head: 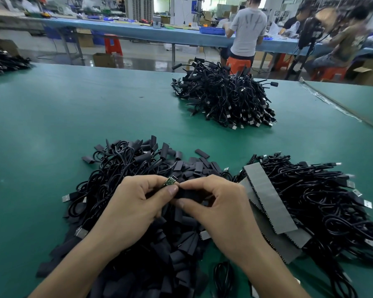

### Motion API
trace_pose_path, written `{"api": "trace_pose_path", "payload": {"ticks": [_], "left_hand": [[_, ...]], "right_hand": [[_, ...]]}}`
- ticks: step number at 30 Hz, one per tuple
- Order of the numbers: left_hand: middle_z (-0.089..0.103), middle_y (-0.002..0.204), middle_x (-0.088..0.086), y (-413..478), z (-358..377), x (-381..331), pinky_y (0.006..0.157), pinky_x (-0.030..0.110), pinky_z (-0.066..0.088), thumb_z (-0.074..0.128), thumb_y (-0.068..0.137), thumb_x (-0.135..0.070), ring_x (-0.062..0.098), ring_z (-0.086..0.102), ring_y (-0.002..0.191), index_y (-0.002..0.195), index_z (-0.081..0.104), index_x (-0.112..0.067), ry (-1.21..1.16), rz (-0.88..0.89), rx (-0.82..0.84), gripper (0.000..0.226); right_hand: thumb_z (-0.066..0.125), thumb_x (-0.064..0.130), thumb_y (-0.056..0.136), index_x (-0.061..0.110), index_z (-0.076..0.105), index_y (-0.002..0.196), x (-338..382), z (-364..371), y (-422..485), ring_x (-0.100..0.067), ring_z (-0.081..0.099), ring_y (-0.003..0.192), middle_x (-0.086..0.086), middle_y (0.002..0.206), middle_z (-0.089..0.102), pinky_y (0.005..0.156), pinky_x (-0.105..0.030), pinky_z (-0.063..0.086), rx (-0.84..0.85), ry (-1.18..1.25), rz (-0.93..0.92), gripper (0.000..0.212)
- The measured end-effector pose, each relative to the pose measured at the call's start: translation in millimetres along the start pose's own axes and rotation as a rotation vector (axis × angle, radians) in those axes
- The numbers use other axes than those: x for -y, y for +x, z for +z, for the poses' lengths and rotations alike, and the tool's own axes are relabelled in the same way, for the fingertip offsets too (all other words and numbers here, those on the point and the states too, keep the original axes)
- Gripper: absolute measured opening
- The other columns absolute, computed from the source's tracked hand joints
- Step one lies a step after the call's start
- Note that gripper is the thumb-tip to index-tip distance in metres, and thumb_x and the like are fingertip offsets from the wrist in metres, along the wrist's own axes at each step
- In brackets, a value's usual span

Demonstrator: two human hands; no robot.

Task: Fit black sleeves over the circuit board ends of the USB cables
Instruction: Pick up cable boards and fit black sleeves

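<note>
Presently the left hand [134, 203] pinches the circuit board [170, 181] above the near pile [159, 250], long axis running lower-left to upper-right, free end angled up and away. The right hand [220, 203] pinches a black sleeve [188, 193] just beside it. Advise aligning the sleeve mouth with the board axis before sliding on.

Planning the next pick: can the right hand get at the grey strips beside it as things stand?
Probably yes: the grey strips lie bare on top of the cable pile just beside the right hand, with nothing between. But it pinches a black sleeve, so it must let go first.
</note>
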State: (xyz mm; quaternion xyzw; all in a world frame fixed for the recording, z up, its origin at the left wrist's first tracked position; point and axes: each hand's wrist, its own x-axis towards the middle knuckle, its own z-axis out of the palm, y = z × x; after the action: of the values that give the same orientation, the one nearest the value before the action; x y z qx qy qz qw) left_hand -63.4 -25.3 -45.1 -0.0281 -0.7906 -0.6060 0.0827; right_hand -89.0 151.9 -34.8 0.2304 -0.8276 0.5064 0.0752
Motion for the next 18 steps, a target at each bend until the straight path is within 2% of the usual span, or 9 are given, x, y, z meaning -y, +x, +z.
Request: {"api": "trace_pose_path", "payload": {"ticks": [4,13,18], "left_hand": [[0.047,0.048,-0.003,0.8,-0.1,-1.1,0.042,0.018,0.035,0.063,0.080,-0.045,0.012,0.038,0.045,0.087,0.077,-0.031,-0.044,-0.008,0.011,0.021],[0.049,0.049,-0.003,1.0,-0.4,1.2,0.042,0.023,0.031,0.064,0.078,-0.047,0.014,0.037,0.045,0.086,0.076,-0.029,-0.038,-0.010,0.032,0.023],[0.050,0.049,-0.002,1.4,0.6,4.1,0.041,0.022,0.029,0.065,0.077,-0.047,0.012,0.038,0.044,0.086,0.076,-0.029,-0.052,-0.021,0.029,0.023]], "right_hand": [[0.086,0.023,0.073,0.036,0.077,0.098,-0.8,-2.9,0.9,0.001,0.066,0.087,0.020,0.089,0.071,0.073,-0.017,0.052,-0.008,0.024,0.015,0.029],[0.085,0.017,0.074,0.032,0.079,0.094,-2.0,-3.2,2.3,-0.001,0.067,0.082,0.020,0.086,0.070,0.068,-0.013,0.049,0.011,0.033,0.010,0.026],[0.086,0.017,0.072,0.037,0.076,0.094,-3.1,-3.5,1.5,0.001,0.067,0.084,0.021,0.089,0.072,0.073,-0.018,0.054,0.012,0.042,0.018,0.031]]}}
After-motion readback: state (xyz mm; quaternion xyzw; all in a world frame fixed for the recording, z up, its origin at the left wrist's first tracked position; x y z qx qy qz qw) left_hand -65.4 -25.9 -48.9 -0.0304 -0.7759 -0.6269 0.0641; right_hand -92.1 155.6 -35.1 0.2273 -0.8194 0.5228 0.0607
